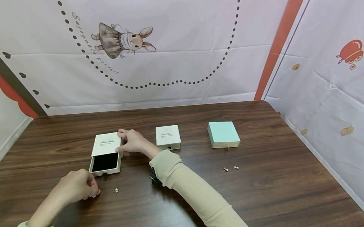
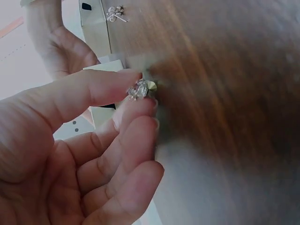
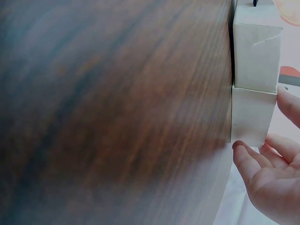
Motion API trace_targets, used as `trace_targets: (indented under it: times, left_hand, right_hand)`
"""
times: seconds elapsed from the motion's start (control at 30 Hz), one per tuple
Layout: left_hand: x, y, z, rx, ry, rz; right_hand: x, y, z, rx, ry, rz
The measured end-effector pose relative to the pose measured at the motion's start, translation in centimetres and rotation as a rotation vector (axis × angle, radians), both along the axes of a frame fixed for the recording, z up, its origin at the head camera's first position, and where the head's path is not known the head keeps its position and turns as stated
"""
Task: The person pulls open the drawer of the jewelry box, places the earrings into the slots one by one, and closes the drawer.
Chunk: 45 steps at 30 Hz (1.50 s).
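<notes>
My left hand [image 1: 76,186] is low over the table, pinching a sparkly stud earring [image 2: 139,89] between thumb and forefinger. The other fingers are loosely bent beside it. A second earring [image 1: 116,190] lies on the wood a little to the right. Behind them sits a white drawer-style jewelry box [image 1: 106,144], its drawer [image 1: 105,171] pulled out toward me and showing a black lining. My right hand [image 1: 134,141] grips the box's sleeve at its right side, thumb at the top edge and fingers around the back corner.
A second white box [image 1: 168,136], closed, stands right of the right hand. Farther right is a closed mint-green box [image 1: 223,133]. Two small earrings, one [image 1: 225,169] beside the other [image 1: 236,167], lie in front of it. A printed cloth [image 1: 177,31] hangs behind the table.
</notes>
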<state>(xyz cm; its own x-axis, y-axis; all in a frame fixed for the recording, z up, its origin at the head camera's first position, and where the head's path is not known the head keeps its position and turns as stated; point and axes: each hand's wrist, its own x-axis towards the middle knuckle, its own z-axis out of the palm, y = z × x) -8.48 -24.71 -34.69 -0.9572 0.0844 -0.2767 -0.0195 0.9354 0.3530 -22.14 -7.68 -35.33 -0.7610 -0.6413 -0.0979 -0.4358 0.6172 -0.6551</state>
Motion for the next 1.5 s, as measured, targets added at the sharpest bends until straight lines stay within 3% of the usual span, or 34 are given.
trace_targets:
  times: [0.5,1.17,1.5]
  left_hand:
    - [0.1,0.1,0.0,-0.001,0.075,-0.010]
    - [0.6,-0.6,-0.3,0.008,0.085,-0.004]
    - [0.6,-2.0,0.0,0.003,0.168,-0.015]
  right_hand:
    - [-0.1,0.0,-0.2,-0.017,-0.028,-0.025]
    - [0.0,-0.2,-0.2,-0.026,-0.044,-0.034]
    - [0.0,-0.1,-0.2,-0.027,-0.037,-0.030]
